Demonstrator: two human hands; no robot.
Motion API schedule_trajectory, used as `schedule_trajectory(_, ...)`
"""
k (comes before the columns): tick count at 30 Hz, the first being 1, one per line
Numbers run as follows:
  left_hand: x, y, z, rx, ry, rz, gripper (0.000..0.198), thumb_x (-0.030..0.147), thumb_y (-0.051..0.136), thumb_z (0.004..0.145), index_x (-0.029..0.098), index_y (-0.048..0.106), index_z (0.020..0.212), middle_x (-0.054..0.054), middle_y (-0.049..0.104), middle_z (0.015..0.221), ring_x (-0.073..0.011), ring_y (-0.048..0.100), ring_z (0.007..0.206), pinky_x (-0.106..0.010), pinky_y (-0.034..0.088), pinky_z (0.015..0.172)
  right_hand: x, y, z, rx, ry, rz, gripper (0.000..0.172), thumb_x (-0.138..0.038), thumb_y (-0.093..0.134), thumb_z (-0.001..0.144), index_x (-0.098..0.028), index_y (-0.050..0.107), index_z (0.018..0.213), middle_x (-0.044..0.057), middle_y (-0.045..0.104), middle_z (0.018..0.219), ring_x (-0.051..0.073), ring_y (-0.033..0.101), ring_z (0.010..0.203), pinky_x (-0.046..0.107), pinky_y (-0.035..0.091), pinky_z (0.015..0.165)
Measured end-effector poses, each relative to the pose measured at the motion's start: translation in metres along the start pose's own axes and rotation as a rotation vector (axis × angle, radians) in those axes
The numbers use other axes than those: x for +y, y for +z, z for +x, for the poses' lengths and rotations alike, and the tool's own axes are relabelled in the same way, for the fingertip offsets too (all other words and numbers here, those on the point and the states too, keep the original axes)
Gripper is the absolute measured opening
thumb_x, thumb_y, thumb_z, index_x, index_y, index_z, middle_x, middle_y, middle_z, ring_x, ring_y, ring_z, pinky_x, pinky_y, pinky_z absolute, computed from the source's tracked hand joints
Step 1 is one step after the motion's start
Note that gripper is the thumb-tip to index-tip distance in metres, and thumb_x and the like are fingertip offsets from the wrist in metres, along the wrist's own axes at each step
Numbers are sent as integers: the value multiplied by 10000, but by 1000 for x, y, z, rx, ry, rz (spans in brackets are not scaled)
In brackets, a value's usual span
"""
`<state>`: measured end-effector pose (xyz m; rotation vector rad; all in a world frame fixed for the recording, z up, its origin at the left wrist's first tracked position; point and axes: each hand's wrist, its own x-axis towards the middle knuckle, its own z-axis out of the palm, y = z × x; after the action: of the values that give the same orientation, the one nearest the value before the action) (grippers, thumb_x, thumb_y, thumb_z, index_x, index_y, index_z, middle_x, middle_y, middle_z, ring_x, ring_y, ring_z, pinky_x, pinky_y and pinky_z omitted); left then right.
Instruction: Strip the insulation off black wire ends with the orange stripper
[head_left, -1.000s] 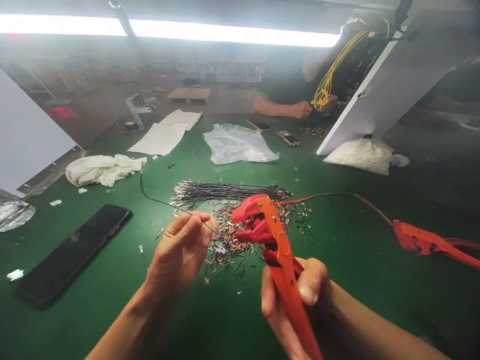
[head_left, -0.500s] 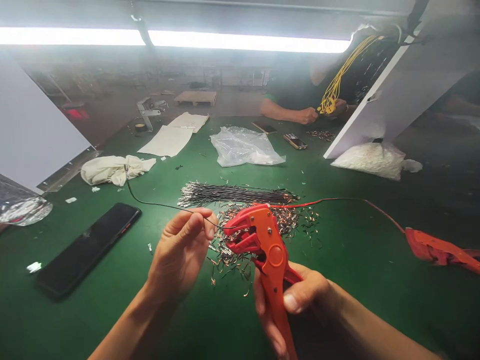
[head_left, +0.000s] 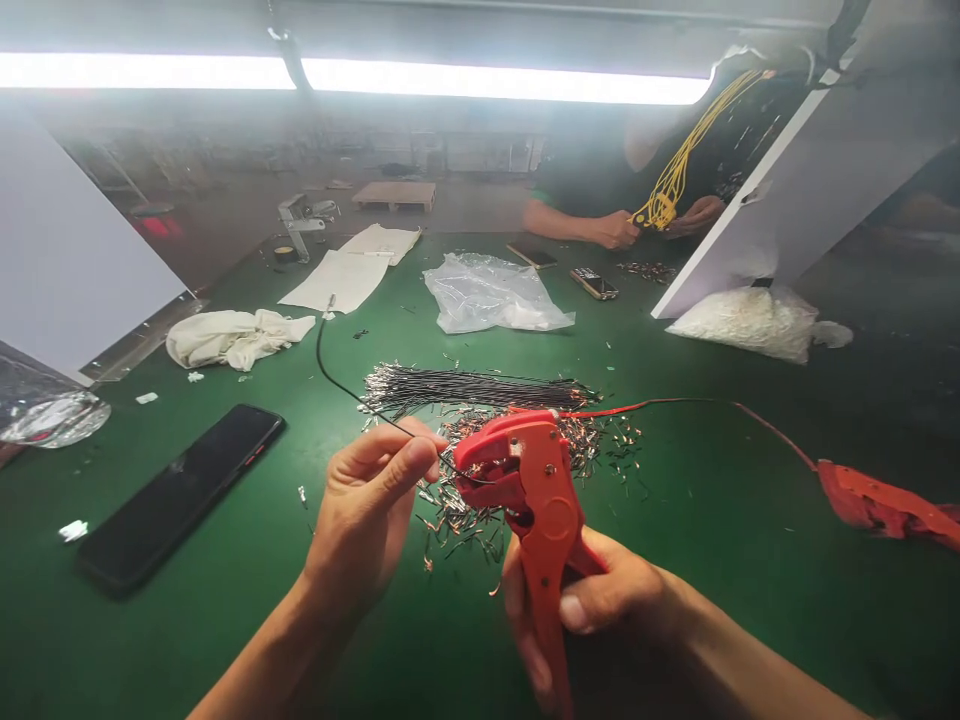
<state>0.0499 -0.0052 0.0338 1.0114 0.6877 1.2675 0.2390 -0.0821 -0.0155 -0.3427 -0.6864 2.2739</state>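
Note:
Between thumb and fingertips, my left hand [head_left: 375, 490] pinches a thin black wire [head_left: 341, 383]. The wire's free end, with a small metal tip, curves up and away to the left; its other end runs into the jaws of a red wire stripper [head_left: 547, 490]. My right hand [head_left: 600, 600] is wrapped around the stripper's handles. Below the jaws lies a pile of short wire scraps [head_left: 465, 515], some with copper showing. Just beyond it rests a bundle of black wires [head_left: 487, 386] with metal tips at the left end.
A black phone [head_left: 180, 500] lies at left, near a white cloth [head_left: 232, 338]. Farther back are a clear plastic bag [head_left: 495, 292] and paper sheets [head_left: 341, 275]. At right lies another red tool [head_left: 877, 500]. A co-worker's hands [head_left: 619, 229] hold yellow wires across the table.
The wire's free end has swung right and upward, and the wire bends more. The stripper has turned slightly, and its jaws look closer together around the wire.

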Motion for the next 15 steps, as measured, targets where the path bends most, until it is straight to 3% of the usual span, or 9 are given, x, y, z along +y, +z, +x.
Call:
schedule_trajectory(9,5,2,0,-3,73,24,120,383,801,731,275,752,710,40,638,664,-75,515,659,-205,448,661,9,-5,0,-6,-16,28,334,-244,695,710,-51,658,980,102,709,753,160,671,608,264,549,591)
schedule_trajectory(15,4,-1,-4,-41,262,196,57,273,726,827,291,745,776,38,668,733,-99,549,760,-240,450,720,8,-6,0,-25,-63,9,336,-214,667,724,-50,656,1016,100,721,759,156,682,621,249,549,598)
